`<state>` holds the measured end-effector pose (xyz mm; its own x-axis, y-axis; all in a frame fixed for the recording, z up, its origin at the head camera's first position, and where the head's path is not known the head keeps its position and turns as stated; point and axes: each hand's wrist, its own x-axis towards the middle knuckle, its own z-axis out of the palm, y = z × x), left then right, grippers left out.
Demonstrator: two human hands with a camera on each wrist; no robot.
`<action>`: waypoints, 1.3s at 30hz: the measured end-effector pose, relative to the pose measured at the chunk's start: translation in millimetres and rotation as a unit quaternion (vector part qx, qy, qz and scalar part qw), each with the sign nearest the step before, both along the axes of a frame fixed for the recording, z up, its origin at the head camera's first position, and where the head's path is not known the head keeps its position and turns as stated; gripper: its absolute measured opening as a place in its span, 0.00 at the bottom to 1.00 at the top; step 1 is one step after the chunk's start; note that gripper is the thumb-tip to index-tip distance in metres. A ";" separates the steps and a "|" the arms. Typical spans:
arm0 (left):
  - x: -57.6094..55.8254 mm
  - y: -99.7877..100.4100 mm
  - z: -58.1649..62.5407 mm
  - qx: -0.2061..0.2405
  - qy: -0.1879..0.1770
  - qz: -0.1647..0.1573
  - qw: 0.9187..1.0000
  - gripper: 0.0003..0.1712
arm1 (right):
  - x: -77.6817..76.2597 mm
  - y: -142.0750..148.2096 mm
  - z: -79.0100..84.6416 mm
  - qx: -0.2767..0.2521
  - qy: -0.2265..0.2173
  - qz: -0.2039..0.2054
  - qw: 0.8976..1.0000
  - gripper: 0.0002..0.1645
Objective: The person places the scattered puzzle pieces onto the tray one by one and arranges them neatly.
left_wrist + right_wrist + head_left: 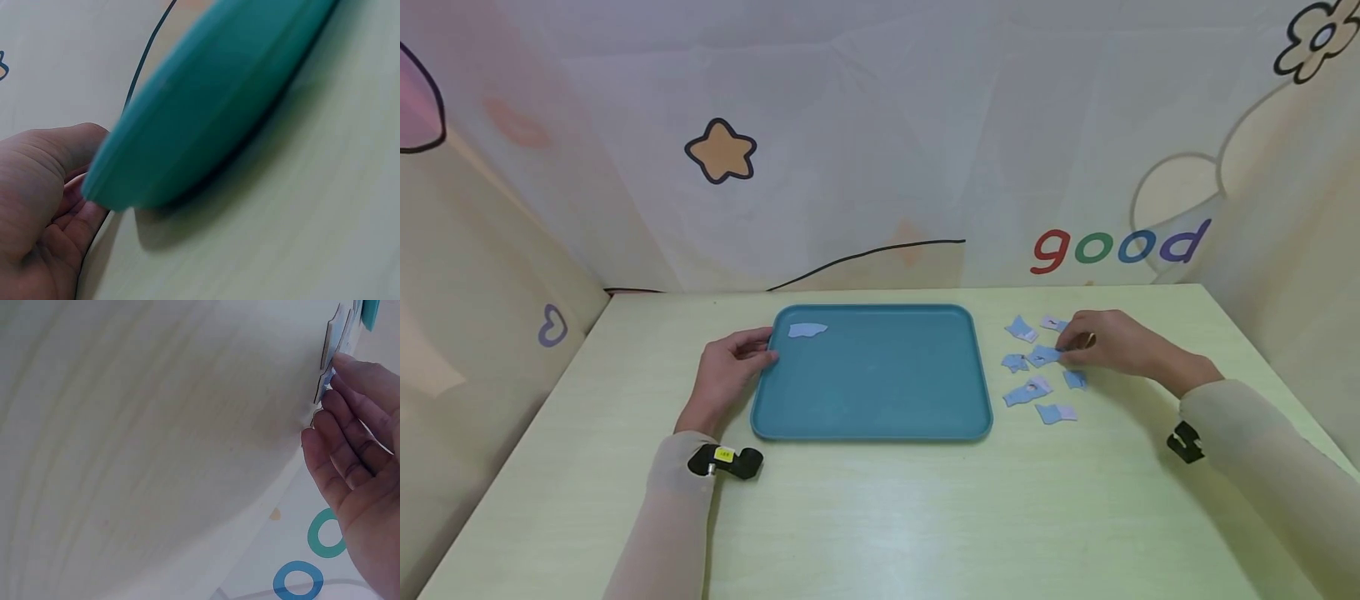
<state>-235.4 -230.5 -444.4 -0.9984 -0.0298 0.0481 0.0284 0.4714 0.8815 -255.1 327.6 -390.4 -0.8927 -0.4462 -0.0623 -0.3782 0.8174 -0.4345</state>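
My left hand [730, 371] grips the left rim of a teal tray [872, 432], the thumb and fingers meeting at its edge; the left wrist view shows the tray's rim [206, 106] between them. Inside the tray, near its back left corner, lies a pale blue puzzle piece [807, 330]. To the right of the tray my right hand [1105, 343] pinches the right end of a blue puzzle piece [1042, 356] between thumb and fingertips. In the right wrist view the thumb [362, 372] touches a piece's edge, and the other fingers partly hide what lies behind.
Several irregular blue and lilac puzzle pieces lie around the right hand, among them one piece [1028, 391] in front, another [1022, 328] behind and one [1056, 414] nearest me. A printed curtain [865, 150] hangs behind the pale table [880, 517].
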 end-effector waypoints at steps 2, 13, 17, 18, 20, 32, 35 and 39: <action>-0.2 -0.3 0.1 -0.001 -0.001 0.000 1.000 0.27 | 0.2 -0.6 -1.3 -0.005 -0.005 -0.008 1.000 0.10; 0.0 0.1 -0.3 0.001 -0.009 0.006 1.000 0.27 | 3.6 -1.9 -2.2 -0.013 -0.003 -0.014 1.000 0.10; -0.3 -0.1 0.2 0.003 -0.003 0.004 1.000 0.27 | 5.2 -1.2 1.1 -0.012 -0.008 -0.026 1.000 0.12; 0.0 0.0 0.8 0.003 -0.003 0.004 1.000 0.27 | 5.2 -0.7 1.7 -0.012 -0.008 -0.029 0.999 0.12; 0.6 0.0 1.7 0.004 -0.002 0.004 1.000 0.26 | 5.1 0.6 2.5 -0.014 -0.009 -0.034 0.999 0.13; 0.8 -0.4 0.9 0.007 0.000 0.006 1.000 0.26 | 5.7 5.6 -0.6 -0.035 0.011 -0.044 0.998 0.16; 0.3 -0.3 0.5 0.006 0.001 0.005 1.000 0.26 | 7.0 1.7 0.9 -0.040 0.030 -0.047 0.998 0.16; -0.2 -0.8 -0.3 0.001 0.004 0.004 1.000 0.26 | 7.7 -11.6 7.7 -0.046 0.056 -0.046 0.996 0.16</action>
